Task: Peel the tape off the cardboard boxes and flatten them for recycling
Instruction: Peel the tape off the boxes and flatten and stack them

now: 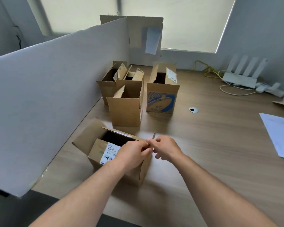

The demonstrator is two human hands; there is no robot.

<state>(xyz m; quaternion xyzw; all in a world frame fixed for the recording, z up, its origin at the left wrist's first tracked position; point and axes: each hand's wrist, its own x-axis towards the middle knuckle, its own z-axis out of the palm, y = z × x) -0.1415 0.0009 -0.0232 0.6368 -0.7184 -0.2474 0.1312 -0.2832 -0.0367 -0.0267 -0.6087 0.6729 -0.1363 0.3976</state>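
Both hands meet at the right top corner of the nearest box (87, 136), which stands open on the wooden desk (203, 145) close in front of me, just beside the white partition (56, 95). On my feed the left hand (134, 153) lies over the box's front wall with its fingers curled onto the corner of the rim, gripping the cardboard there. The right hand (165, 149) is just beside it, thumb and forefinger pinching a thin tape strip (154, 136) that sticks up between the two hands, while its lower fingers hang loosely curled.

A white label (109, 153) shows on the front flap, partly under the left hand. Farther back stand four more open boxes: a plain box (125, 112) in the middle, a blue-printed box (161, 99) to its right, and the back boxes (105, 89) behind them against the partition. Loose papers (280, 136) lie at the desk's right edge, and a white router (239, 78) sits well apart from the boxes, by the far wall.
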